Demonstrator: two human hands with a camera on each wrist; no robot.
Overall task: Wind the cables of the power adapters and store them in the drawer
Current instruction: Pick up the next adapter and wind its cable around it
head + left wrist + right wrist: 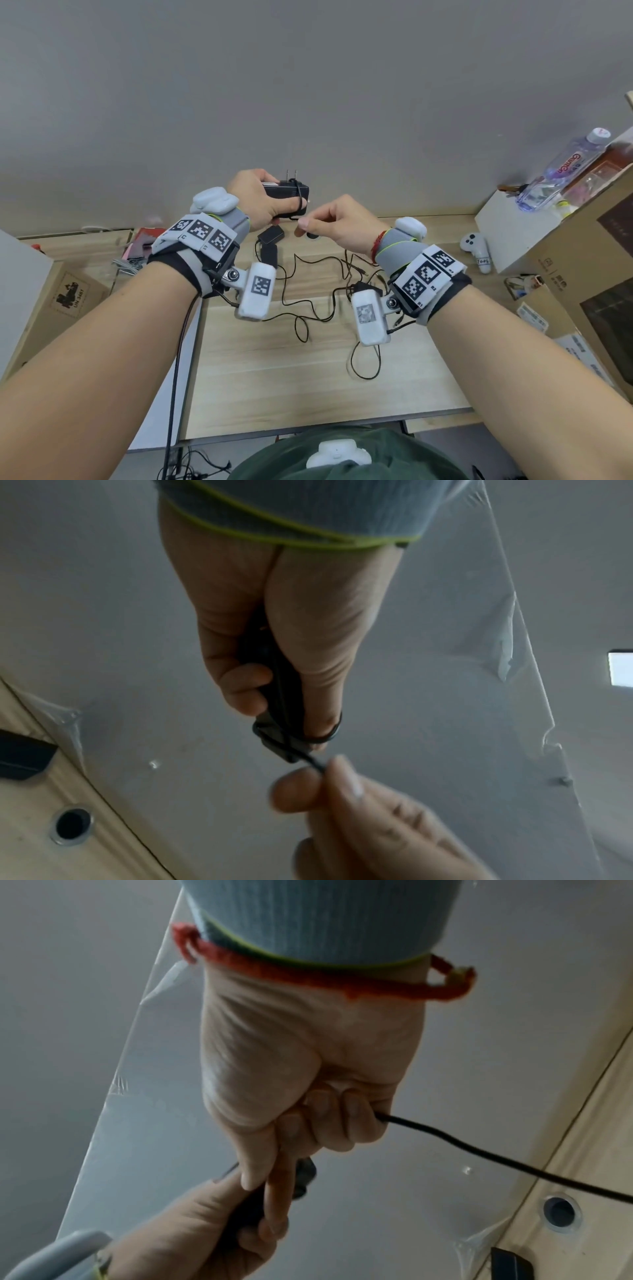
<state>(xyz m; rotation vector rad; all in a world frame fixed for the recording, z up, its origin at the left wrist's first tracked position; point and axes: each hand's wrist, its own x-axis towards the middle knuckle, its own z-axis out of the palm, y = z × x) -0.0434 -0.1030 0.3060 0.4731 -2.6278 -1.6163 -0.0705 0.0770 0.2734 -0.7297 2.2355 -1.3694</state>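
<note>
My left hand (263, 200) grips a black power adapter (287, 198) raised above the desk, its two prongs pointing up. A turn of its thin black cable (329, 735) loops over the adapter and my thumb. Just to the right, my right hand (329, 219) pinches that cable (479, 1153) between thumb and forefinger close to the adapter (274, 685); the cable trails from my curled fingers down toward the desk. Two more black adapters (270, 236) lie on the wooden desk (308, 370) below, among loose tangled cables (308, 298). No drawer is in view.
A grey wall stands close behind the desk, with a round cable hole (312, 235) near it. Cardboard boxes (582, 240) and a water bottle (561, 171) crowd the right side, beside a white controller (476, 250). Another box (68, 301) and clutter sit at the left.
</note>
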